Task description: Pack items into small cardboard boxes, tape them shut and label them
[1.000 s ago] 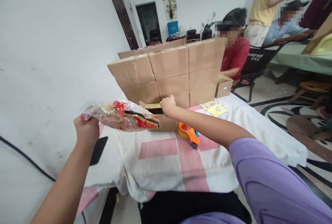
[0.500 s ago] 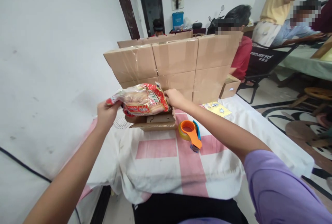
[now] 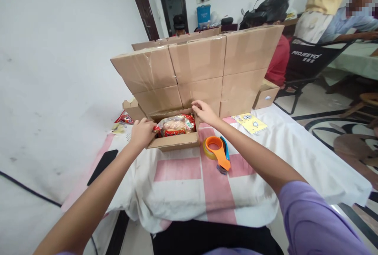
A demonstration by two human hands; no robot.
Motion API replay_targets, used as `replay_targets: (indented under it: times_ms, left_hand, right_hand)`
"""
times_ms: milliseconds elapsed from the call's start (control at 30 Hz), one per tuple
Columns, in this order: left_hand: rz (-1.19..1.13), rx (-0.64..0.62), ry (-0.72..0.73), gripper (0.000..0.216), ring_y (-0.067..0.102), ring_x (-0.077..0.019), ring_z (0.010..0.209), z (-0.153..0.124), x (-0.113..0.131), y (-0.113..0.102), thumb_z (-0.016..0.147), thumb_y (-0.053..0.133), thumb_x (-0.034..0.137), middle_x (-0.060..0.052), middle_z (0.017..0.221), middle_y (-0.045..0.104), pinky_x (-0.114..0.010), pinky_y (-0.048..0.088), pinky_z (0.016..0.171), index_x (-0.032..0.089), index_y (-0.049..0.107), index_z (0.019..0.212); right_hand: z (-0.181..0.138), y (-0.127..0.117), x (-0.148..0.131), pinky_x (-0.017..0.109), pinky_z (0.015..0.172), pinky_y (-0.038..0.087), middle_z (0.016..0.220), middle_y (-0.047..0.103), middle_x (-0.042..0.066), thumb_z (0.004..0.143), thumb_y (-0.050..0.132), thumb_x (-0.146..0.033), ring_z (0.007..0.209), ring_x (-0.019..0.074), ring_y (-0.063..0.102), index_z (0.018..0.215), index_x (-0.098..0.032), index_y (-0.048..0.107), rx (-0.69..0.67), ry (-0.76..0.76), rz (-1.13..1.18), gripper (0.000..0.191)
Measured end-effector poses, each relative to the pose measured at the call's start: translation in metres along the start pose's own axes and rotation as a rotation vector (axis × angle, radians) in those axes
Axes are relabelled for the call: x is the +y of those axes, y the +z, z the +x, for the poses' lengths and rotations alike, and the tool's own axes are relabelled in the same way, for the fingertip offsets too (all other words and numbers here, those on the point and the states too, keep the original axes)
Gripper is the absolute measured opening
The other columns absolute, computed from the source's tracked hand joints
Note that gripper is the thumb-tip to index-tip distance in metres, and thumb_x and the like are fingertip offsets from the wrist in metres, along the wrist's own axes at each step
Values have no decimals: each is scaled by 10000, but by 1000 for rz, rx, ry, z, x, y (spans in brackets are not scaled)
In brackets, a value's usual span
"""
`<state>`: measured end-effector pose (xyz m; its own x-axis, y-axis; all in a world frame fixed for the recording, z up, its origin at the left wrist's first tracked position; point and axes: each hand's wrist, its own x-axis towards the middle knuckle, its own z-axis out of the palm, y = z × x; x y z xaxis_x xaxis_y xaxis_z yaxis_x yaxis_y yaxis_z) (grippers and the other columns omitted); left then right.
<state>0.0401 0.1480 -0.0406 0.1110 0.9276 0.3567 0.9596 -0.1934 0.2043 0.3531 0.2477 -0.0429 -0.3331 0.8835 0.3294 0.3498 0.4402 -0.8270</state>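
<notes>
A red-and-clear snack bag (image 3: 176, 125) with pale sticks inside lies in an open cardboard box (image 3: 178, 141) on the table. My left hand (image 3: 142, 133) is at the box's left end, fingers curled by the bag's red tip; its thumb is partly hidden. At the box's right back corner, my right hand (image 3: 204, 112) touches the cardboard with fingers apart and holds nothing. An orange tape dispenser (image 3: 219, 152) lies just right of the box.
Stacked cardboard boxes (image 3: 197, 60) form a wall behind. A black phone-like slab (image 3: 102, 165) lies at left, near another red packet (image 3: 124, 118). A yellow printed sheet (image 3: 251, 123) and a small open box (image 3: 266, 95) are at right. Other people sit and stand beyond.
The snack bag has gone down from above the box into it. My left hand has moved right and lower with it; my right hand has let go of the bag.
</notes>
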Motion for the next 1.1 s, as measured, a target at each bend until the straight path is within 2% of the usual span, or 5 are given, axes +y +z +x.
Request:
replay_targets:
  times_ms: [333,533,767,900,1100]
  left_hand:
    - [-409,77,60,988,523,-359,1400,-53,-36,14,769,296,999,-195,1504,551,-511,438,1162,211,746,1158]
    - [-431,-102,161,1257,363,-416,1539,-61,-7,32,591,477,1055,-210,1627,435,-547,274,1282,202,552,1512]
    - [-347,172,-138,567,720,-280,1045,-56,13,28,913,546,675,-110,1104,766,-420,553,1000,216,730,1190]
    - [-124,372,-270,623,594,-361,1283,-33,39,37,899,653,486,-204,1405,609,-515,486,1075,186,581,1439]
    - [-2,-53,155,578,436,-350,1504,-29,86,52,959,597,516,-113,1585,520,-569,313,1252,268,585,1481]
  right_hand:
    - [-53,28,44,406,1315,224,1692,386,50,1060,416,-382,1617,179,242,1562,-258,493,-170,-72,135,523]
    - [-38,35,42,406,1225,373,1471,605,117,971,457,-193,1419,212,524,1403,-198,619,-154,-132,-81,461]
    - [-19,27,21,385,1175,407,1431,592,130,896,583,-177,1366,232,534,1359,-168,571,-182,-231,-76,464]
    - [-29,23,18,382,1084,497,1351,687,129,962,481,-202,1238,203,644,1564,-164,353,-197,-172,116,617]
    - [-70,-8,14,496,1243,336,1548,577,96,996,523,-340,1464,270,490,1502,-245,537,-219,-213,-214,515]
